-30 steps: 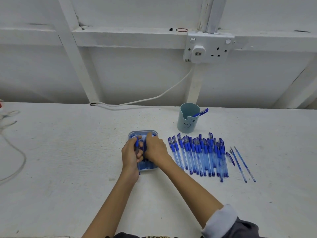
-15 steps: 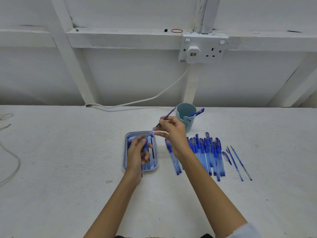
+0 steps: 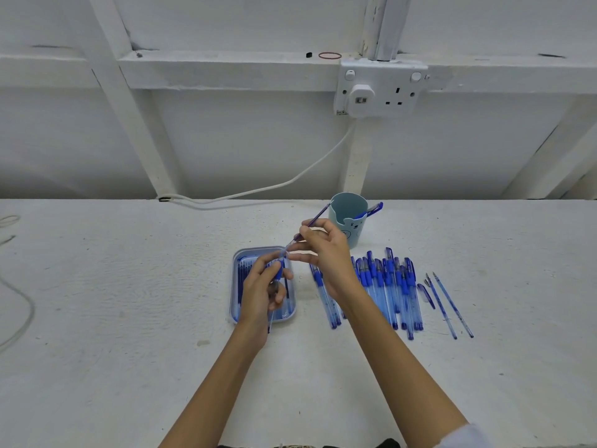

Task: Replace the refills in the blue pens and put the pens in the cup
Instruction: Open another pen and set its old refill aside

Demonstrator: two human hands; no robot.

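Here your left hand [image 3: 261,292] curls round a blue pen [image 3: 277,274] and holds it just above the tray [image 3: 235,286], its open front end tipped up and away from you so the mouth faces your other hand. Your right hand [image 3: 326,253] pinches a thin dark refill [image 3: 315,219] between thumb and fingertips, the other fingers spread loosely out of the way. The refill slants from near the cup [image 3: 355,226] down to the pen's mouth, and that line-up is what lets it slide along the barrel's axis without bending. Whether it is going in or coming out cannot be told from this moment alone. Working over the tray looks sensible: the spare refills lie in it within easy reach, and a dropped part would land inside its rim instead of rolling across the table [image 3: 129,302]. To the right, the row of pens [image 3: 387,286] lies side by side on the table, with two loose refills [image 3: 450,305] set apart at its far end, probably so that spent ones do not mix with the fresh stock. One finished pen [image 3: 373,209] leans out of the cup, which stands upright behind the row, so most of the job seems to lie ahead.
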